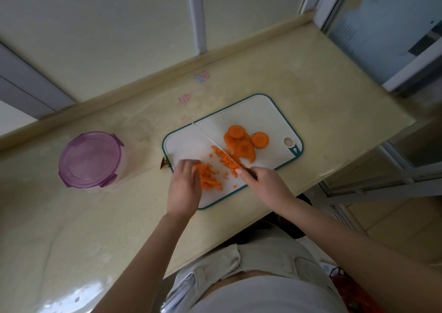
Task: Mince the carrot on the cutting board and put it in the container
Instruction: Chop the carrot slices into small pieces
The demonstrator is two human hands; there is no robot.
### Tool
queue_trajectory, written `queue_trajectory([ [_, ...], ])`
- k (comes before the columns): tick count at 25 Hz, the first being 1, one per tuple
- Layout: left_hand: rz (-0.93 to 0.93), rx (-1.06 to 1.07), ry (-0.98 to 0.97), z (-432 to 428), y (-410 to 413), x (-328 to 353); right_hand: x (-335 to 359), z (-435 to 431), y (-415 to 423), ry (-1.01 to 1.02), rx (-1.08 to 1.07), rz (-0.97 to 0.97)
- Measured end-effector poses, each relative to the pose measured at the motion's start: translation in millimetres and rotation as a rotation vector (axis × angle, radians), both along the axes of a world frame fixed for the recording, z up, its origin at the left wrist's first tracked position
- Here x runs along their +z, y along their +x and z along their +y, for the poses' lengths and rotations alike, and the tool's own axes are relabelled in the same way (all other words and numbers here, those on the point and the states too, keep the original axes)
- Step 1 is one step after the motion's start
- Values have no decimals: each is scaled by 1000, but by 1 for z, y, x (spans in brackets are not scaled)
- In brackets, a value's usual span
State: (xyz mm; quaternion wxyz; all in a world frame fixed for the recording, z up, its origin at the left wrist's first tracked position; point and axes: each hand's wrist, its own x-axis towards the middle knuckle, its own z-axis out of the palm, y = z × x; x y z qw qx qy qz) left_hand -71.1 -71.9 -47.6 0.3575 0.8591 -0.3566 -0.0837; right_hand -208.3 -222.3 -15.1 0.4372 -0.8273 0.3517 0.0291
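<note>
Pale shirt (263, 296); right hand (265, 181) clenches knife (210, 140) on cutting board (263, 111); left hand (184, 186) touches carrot strips (210, 178), grip unclear.

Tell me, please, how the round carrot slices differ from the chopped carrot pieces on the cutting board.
The round carrot slices are large whole discs; the chopped carrot pieces are small bits. The slices overlap in a stack right of the knife; the pieces lie scattered left of it, by the left hand. Both are orange and on the cutting board.
</note>
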Motion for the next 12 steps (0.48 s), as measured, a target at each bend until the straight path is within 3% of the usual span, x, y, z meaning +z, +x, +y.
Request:
queue_trajectory([
  [2, -63, 210, -202, -6, -1, 22, -1, -3, -6, -88, 69, 52],
  [5, -82, 195, -270, -17, 7, 48, -7, -4, -12, -300, 199, 82],
  [9, 95, -267, 131, -32, 25, 55, -23, 1, -12, -621, 307, -154],
  [12, 171, -531, 496, -41, 26, 46, -31, 2, -11, -632, 361, -256],
])
